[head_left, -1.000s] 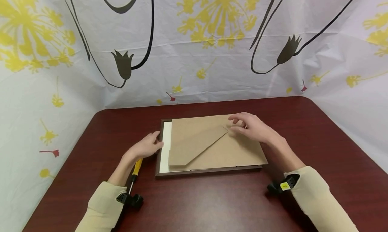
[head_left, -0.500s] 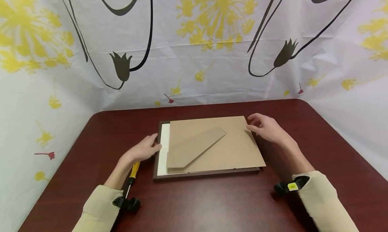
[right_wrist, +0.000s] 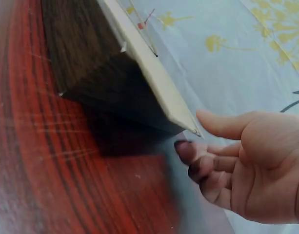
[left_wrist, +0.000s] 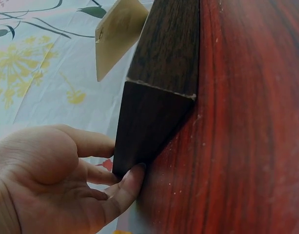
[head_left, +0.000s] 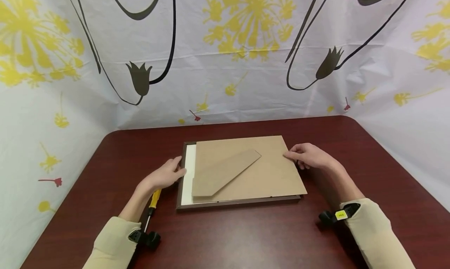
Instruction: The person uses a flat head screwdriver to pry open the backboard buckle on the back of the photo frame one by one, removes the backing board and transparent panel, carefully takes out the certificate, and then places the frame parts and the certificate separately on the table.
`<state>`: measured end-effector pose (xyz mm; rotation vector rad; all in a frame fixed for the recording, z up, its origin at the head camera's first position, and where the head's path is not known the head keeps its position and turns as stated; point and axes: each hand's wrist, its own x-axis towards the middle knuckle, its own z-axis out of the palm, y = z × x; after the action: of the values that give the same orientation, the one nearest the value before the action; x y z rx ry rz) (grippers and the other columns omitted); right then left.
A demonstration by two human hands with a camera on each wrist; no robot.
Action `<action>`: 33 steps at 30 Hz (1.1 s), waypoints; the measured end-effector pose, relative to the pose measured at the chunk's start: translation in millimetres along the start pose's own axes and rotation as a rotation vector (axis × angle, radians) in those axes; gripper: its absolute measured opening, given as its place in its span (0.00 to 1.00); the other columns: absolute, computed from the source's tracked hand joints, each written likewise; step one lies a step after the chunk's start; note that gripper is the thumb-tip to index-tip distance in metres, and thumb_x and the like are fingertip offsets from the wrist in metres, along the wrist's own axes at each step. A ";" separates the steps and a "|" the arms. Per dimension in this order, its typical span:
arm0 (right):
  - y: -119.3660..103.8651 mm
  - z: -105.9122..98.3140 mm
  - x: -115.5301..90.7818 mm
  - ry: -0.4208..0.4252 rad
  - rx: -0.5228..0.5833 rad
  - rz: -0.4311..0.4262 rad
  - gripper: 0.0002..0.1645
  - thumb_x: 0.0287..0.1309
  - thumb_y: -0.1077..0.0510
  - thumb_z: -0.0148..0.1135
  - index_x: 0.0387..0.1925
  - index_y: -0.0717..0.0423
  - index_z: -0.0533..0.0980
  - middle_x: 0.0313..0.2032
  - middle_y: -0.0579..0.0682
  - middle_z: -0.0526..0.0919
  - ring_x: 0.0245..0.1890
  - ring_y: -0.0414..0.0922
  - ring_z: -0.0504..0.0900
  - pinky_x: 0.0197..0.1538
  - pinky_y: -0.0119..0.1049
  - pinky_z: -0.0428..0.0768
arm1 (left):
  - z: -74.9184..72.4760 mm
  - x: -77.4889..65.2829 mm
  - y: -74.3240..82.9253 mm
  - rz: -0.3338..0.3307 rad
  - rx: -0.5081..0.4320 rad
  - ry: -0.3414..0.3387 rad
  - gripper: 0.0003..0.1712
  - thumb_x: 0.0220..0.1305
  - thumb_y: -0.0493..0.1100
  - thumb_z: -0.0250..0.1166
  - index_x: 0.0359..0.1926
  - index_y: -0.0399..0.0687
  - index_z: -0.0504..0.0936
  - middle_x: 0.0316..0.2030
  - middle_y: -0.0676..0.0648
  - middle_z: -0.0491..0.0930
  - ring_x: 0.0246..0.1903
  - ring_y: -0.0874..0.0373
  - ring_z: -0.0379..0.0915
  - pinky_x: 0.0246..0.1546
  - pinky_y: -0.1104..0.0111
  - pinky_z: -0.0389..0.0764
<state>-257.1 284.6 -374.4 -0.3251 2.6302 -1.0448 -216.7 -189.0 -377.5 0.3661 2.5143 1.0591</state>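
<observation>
A dark wood-grain picture frame (head_left: 239, 203) lies back side up on the table. On it sits a brown backing board (head_left: 277, 179) with a flat easel leg (head_left: 226, 173), shifted right and overhanging the frame's right side. A white strip (head_left: 188, 183) shows along the left. My left hand (head_left: 164, 173) holds the frame's left side, thumb at the upper edge and fingers against the outer face. My right hand (head_left: 311, 155) pinches the board's overhanging right edge, its thumb (right_wrist: 222, 124) on top and fingers curled below. The frame's front is hidden.
A yellow-handled screwdriver (head_left: 154, 200) lies by my left forearm, partly covered by it. The dark red table (head_left: 246, 237) meets a white patterned sheet (head_left: 225, 85) at the back and sides. Small cameras (head_left: 327, 218) are strapped to both wrists.
My right hand has moved from above the board to its right edge, then down and nearer, and now pinches it. The left hand stays on the frame. The view has shifted slightly.
</observation>
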 end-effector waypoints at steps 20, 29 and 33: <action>-10.1 2.9 2.9 0.048 0.375 -0.028 0.31 0.73 0.41 0.56 0.53 0.68 0.74 0.14 0.44 0.71 0.09 0.39 0.59 0.16 0.32 0.60 | 4.5 4.1 -4.6 -0.006 0.008 -0.015 0.38 0.80 0.43 0.47 0.76 0.23 0.40 0.72 0.21 0.45 0.69 0.35 0.52 0.67 0.42 0.59; -15.0 10.8 -1.1 0.027 0.653 -0.149 0.22 0.78 0.48 0.50 0.53 0.64 0.69 0.27 0.48 0.86 0.14 0.37 0.78 0.16 0.30 0.73 | 4.2 2.1 -3.9 -0.024 0.000 -0.018 0.39 0.80 0.43 0.47 0.76 0.24 0.40 0.72 0.21 0.45 0.71 0.32 0.50 0.68 0.42 0.59; -18.0 12.9 -5.9 0.084 0.708 -0.150 0.22 0.78 0.48 0.50 0.53 0.64 0.68 0.30 0.49 0.86 0.25 0.42 0.87 0.27 0.37 0.84 | 6.4 3.0 -5.4 -0.022 0.000 -0.014 0.39 0.80 0.43 0.48 0.76 0.24 0.40 0.72 0.21 0.45 0.70 0.34 0.52 0.67 0.42 0.60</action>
<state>-245.3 265.5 -369.7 -0.3147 2.1311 -1.9691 -217.0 -187.6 -386.3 0.3439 2.5001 1.0445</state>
